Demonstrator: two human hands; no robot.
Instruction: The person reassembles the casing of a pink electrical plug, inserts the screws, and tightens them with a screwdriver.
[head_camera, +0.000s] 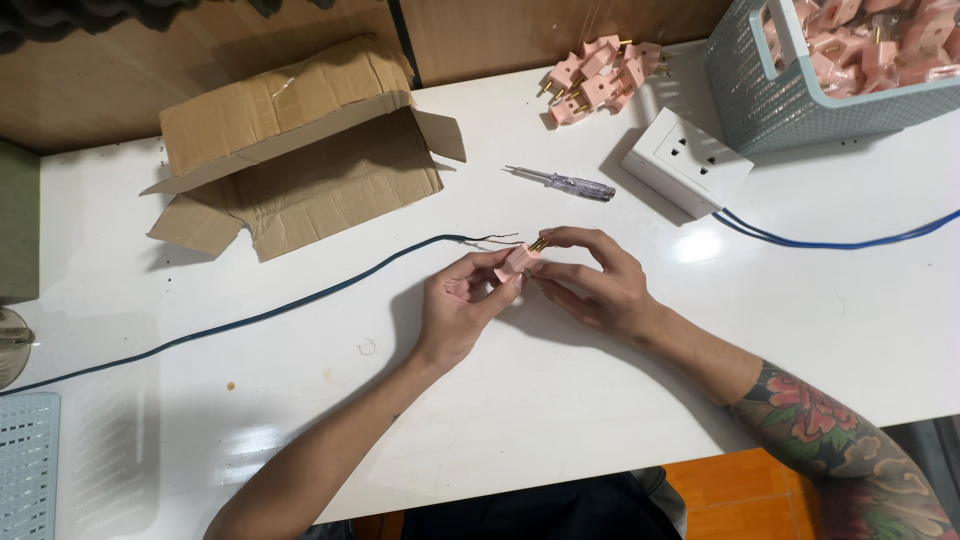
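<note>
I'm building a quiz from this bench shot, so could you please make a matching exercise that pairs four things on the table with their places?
Things:
1. plug
2. screwdriver
3. box
4. basket

Places:
A. far right corner, full of pink plugs
B. between both hands
C. lying beside the white socket
D. far left, open and on its side

Pairs: 1-B, 2-C, 3-D, 4-A
</note>
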